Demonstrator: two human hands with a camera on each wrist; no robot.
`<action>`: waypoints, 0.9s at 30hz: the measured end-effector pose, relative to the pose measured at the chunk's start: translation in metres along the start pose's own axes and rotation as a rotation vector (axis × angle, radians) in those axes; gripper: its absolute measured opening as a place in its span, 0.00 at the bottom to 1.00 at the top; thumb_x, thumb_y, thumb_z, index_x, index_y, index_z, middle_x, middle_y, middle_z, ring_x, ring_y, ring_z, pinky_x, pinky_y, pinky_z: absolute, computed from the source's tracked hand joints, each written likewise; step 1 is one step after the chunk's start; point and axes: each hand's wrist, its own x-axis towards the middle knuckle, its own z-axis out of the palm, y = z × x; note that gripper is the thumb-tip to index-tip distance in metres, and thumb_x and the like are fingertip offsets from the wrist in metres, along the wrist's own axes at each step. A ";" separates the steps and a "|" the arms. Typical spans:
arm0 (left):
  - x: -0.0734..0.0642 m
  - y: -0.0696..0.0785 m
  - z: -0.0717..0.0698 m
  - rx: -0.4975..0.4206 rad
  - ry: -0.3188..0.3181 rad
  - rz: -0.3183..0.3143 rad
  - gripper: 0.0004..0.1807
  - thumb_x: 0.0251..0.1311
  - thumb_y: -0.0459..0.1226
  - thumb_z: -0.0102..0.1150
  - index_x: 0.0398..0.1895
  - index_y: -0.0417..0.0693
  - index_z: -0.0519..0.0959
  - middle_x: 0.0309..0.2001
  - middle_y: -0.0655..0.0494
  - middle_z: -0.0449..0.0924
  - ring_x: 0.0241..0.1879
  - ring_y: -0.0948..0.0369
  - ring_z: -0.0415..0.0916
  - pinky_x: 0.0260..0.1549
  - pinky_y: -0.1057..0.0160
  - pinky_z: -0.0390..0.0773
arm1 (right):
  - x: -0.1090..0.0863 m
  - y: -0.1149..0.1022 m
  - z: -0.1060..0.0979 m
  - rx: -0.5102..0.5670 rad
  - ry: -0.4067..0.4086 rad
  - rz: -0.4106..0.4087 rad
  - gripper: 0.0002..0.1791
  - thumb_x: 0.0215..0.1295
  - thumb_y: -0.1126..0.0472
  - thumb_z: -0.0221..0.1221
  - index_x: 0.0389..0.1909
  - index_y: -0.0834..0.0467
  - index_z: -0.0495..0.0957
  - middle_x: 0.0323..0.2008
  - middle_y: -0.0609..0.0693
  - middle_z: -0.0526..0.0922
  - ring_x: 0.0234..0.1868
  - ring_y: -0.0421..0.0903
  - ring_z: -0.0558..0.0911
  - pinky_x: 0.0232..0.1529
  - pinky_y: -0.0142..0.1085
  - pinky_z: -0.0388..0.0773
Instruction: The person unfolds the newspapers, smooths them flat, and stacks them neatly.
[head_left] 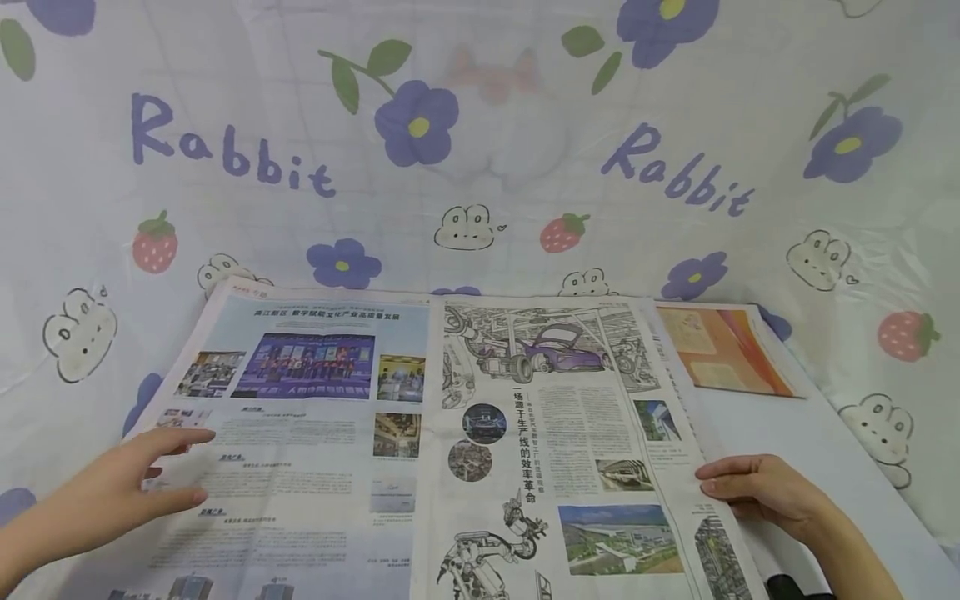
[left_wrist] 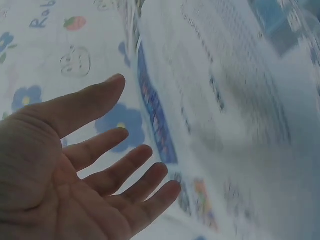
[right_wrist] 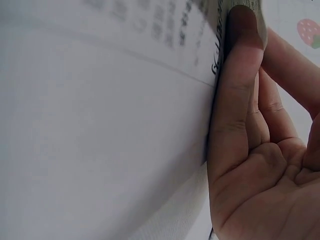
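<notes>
A wide newspaper [head_left: 300,483] lies spread open, its left page topped by a blue photo banner and its right page by a line drawing of a car factory. At the right page's outer edge, my right hand [head_left: 765,496] pinches the paper, thumb on top and fingers partly hidden beneath. In the right wrist view the thumb [right_wrist: 237,90] runs along the page edge. My left hand [head_left: 123,483] is over the left margin with thumb and fingers spread apart. The left wrist view shows its palm [left_wrist: 75,205] holding nothing, beside the blurred newspaper sheet [left_wrist: 235,125].
Behind the newspaper rises a white cloth [head_left: 480,192] printed with rabbits, purple flowers and strawberries. An orange printed sheet [head_left: 738,354] sticks out past the newspaper's right edge, above a white surface [head_left: 795,425]. Something black [head_left: 795,588] shows below my right wrist.
</notes>
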 end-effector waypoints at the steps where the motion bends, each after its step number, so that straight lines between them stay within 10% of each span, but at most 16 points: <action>1: 0.004 0.003 0.005 -0.011 0.000 0.029 0.39 0.57 0.50 0.70 0.65 0.36 0.70 0.61 0.34 0.70 0.55 0.36 0.71 0.42 0.41 0.78 | 0.000 0.000 0.000 -0.002 0.000 -0.002 0.10 0.65 0.64 0.64 0.45 0.61 0.86 0.38 0.54 0.87 0.36 0.47 0.85 0.35 0.39 0.82; 13: 0.052 0.054 0.063 -0.061 -0.048 0.206 0.40 0.51 0.51 0.73 0.65 0.43 0.72 0.63 0.41 0.70 0.62 0.39 0.65 0.57 0.37 0.65 | 0.000 0.001 0.000 -0.009 0.014 -0.017 0.10 0.65 0.65 0.64 0.45 0.63 0.85 0.39 0.54 0.86 0.36 0.47 0.85 0.36 0.40 0.82; 27: 0.081 0.068 0.092 -0.041 -0.030 0.176 0.50 0.41 0.51 0.79 0.66 0.35 0.70 0.67 0.33 0.63 0.66 0.33 0.56 0.60 0.32 0.58 | -0.003 0.000 0.001 -0.019 0.026 -0.037 0.11 0.64 0.64 0.65 0.46 0.64 0.85 0.38 0.54 0.86 0.34 0.46 0.85 0.35 0.39 0.82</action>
